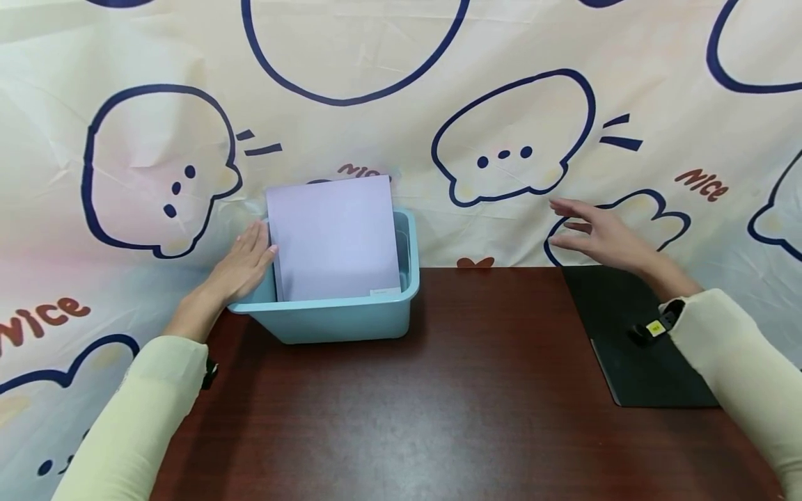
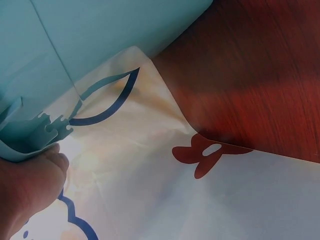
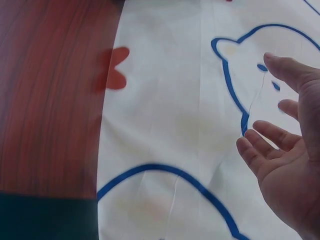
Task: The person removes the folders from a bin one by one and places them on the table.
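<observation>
Bin (image 1: pixel 344 322) is holding standing papers (image 1: pixel 335 240), which I'm seeing only from the head view; the left wrist view is showing the bin's outer wall. Left hand (image 1: pixel 246 261) is resting straight fingers, close together, on the bin's left side. Right hand (image 1: pixel 592 233) is hovering, fingers apart, before the cloth (image 1: pixel 351 146). Table (image 1: pixel 464 390) is leaving me room between bin and mat (image 1: pixel 651 369).
</observation>
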The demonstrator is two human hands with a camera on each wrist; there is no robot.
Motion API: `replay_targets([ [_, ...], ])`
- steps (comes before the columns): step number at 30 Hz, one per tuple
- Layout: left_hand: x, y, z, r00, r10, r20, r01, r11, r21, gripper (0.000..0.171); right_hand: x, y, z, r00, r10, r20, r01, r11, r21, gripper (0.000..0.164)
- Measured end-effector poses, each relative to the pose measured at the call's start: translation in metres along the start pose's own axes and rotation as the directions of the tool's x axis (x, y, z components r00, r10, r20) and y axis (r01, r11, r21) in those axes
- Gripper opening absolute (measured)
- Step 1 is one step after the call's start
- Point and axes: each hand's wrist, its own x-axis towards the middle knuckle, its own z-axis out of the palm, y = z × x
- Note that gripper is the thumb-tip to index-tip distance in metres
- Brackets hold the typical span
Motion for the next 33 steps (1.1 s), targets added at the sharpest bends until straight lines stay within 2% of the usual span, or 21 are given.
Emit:
replay_targets([
  [7,0.000,0.001,0.000,1.000,-0.012,-0.001,0.012,1.000,-0.003,0.075,0.014,-0.018,0.013,1.000,-0.030,0.001,0.030,0.999,0.035,0.078],
  [15,-0.001,0.003,0.000,1.000,-0.015,-0.015,0.015,1.000,-0.016,0.077,0.031,-0.039,0.027,0.999,-0.031,0.024,0.028,0.993,0.111,0.079],
  [27,-0.001,0.002,0.001,1.000,-0.019,-0.006,0.019,1.000,-0.011,0.077,0.061,-0.058,0.051,0.993,-0.121,0.010,0.118,0.981,0.154,0.074],
  [33,0.000,0.001,0.000,1.000,-0.012,0.006,0.012,1.000,-0.002,0.075,0.074,-0.069,0.063,0.990,-0.136,0.034,0.125,0.967,0.222,0.074],
])
